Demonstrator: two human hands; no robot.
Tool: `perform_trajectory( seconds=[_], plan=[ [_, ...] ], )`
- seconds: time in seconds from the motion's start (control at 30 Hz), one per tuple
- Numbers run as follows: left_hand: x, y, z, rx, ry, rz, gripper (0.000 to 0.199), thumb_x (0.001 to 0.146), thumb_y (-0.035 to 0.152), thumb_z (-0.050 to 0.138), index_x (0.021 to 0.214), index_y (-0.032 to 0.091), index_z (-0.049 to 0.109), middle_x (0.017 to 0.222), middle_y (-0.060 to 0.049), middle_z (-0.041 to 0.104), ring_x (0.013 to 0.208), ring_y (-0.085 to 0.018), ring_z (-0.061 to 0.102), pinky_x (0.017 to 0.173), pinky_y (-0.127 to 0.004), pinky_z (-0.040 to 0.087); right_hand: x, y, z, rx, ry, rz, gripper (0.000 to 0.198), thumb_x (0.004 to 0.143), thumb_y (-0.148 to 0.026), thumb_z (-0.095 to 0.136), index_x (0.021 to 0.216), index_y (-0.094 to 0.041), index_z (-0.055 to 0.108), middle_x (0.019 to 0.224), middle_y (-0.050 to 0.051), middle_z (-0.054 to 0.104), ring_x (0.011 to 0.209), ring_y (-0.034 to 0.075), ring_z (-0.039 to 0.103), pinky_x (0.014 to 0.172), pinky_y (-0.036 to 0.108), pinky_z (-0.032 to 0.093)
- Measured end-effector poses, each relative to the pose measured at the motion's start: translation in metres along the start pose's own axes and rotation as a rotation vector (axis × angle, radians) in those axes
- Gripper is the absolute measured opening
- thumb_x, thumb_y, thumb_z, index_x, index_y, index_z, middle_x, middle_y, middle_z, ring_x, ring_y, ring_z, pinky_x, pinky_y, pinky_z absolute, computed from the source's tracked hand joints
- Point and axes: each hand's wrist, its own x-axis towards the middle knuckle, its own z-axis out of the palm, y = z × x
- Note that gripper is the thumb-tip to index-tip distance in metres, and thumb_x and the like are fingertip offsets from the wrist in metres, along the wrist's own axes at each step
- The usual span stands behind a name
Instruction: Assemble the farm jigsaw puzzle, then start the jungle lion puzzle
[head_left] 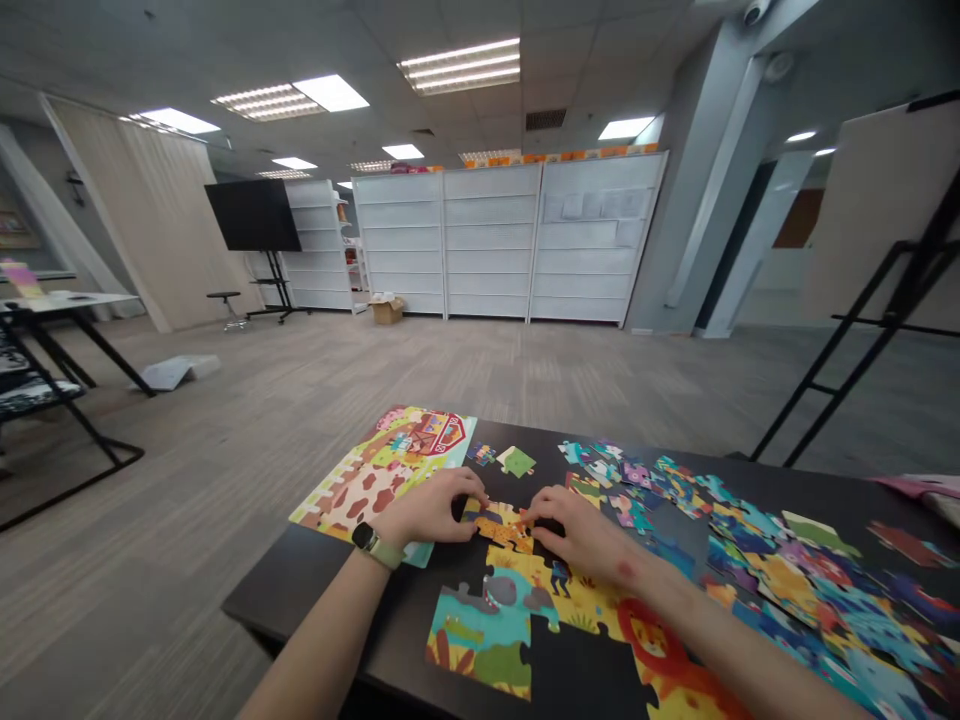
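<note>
Both hands meet over a yellow jigsaw puzzle piece [501, 527] with an orange spotted animal on it. My left hand [439, 508], with a watch [366, 538] on its wrist, pinches the left side between thumb and fingers. At the right edge, my right hand [576, 528] has its thumb and curled fingers closed on the puzzle too. Just below lie joined puzzle pieces [480, 635] with a hippo and a crocodile. A lion section [652, 640] is partly hidden beneath my right forearm. Left of the hands lies a farm-picture sheet [382, 465].
Many loose puzzle pieces [802, 570] spread over the right of the black table [300, 590]. A green piece [516, 461] lies beyond the hands. A black stand [862, 330] rises at the right; white shelving [491, 245] lines the back.
</note>
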Motion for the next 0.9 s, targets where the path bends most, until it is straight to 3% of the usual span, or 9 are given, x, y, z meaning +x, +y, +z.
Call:
perform_trajectory(
  seconds=[0.13,0.3,0.53,0.73,0.9],
  plan=[
    [-0.002,-0.001,0.0,-0.011,-0.039,-0.018,0.032,0.068,0.015,0.08,0.098,0.024,0.075,0.121,-0.004,0.063,0.111,-0.024,0.063,0.1,-0.033,0.047,0.0,-0.004,-0.002,0.034,-0.032,0.03,0.019,0.091,-0.025,0.062,0.102,-0.026,0.078,0.111,0.005,0.067,0.102,0.021,0.062,0.093,0.034,0.046],
    [0.0,0.003,0.004,-0.023,-0.042,-0.024,0.01,0.083,0.019,0.072,0.091,0.025,0.075,0.116,-0.004,0.062,0.107,-0.021,0.062,0.1,-0.033,0.046,0.009,-0.019,-0.007,0.023,-0.062,0.17,0.01,0.082,-0.031,0.074,0.088,-0.024,0.077,0.104,0.003,0.068,0.098,0.02,0.062,0.086,0.03,0.046],
    [0.004,0.001,0.011,-0.046,-0.052,-0.012,0.018,0.081,0.015,0.072,0.094,0.025,0.075,0.115,-0.003,0.062,0.109,-0.02,0.061,0.101,-0.032,0.045,0.03,-0.035,-0.007,-0.04,-0.112,0.267,0.013,0.074,-0.029,0.079,0.085,-0.024,0.077,0.099,0.004,0.07,0.097,0.023,0.064,0.075,0.027,0.044],
    [0.002,-0.008,0.013,-0.033,-0.074,-0.018,0.021,0.083,0.019,0.073,0.099,0.03,0.079,0.119,-0.002,0.063,0.111,-0.021,0.06,0.101,-0.033,0.045,0.028,-0.036,-0.008,-0.049,-0.127,0.228,0.015,0.072,-0.026,0.077,0.087,-0.025,0.079,0.089,0.003,0.073,0.084,0.021,0.066,0.069,0.025,0.044],
    [0.001,-0.013,0.007,-0.033,-0.11,-0.038,0.024,0.081,0.021,0.077,0.101,0.034,0.08,0.115,-0.002,0.064,0.107,-0.02,0.062,0.097,-0.032,0.047,0.013,-0.031,0.001,-0.058,-0.079,0.108,0.027,0.085,-0.024,0.064,0.107,-0.031,0.078,0.115,0.004,0.069,0.107,0.023,0.061,0.089,0.028,0.044]
  ],
)
